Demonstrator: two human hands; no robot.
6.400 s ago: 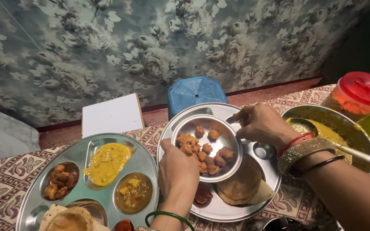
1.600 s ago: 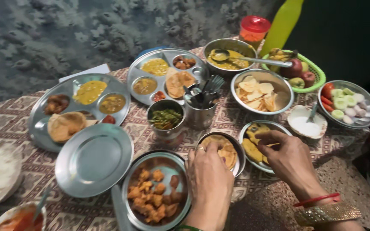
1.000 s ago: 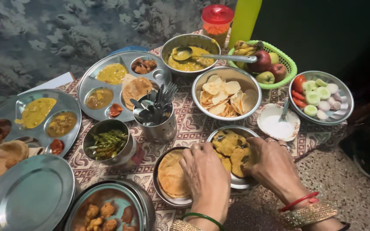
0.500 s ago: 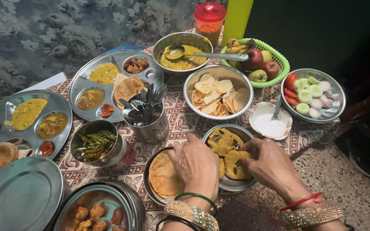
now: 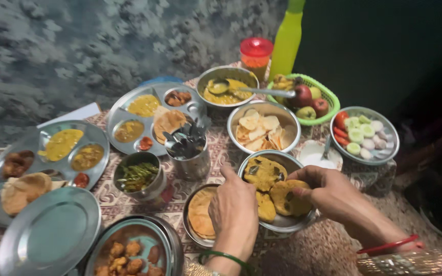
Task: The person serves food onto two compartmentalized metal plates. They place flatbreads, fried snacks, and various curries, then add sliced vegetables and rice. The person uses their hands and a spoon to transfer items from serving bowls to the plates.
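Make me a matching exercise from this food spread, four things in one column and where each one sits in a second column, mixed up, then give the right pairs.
Things
1. green fruit basket
2. steel cutlery holder
3. bowl of green beans
4. right hand

Places
A. just left of the cutlery holder
B. on a flatbread in the nearest steel bowl
C. far side of the table, by the tall yellow-green bottle
D. middle of the spread, in front of the bowl of crisps

Pairs: 1-C, 2-D, 3-A, 4-B
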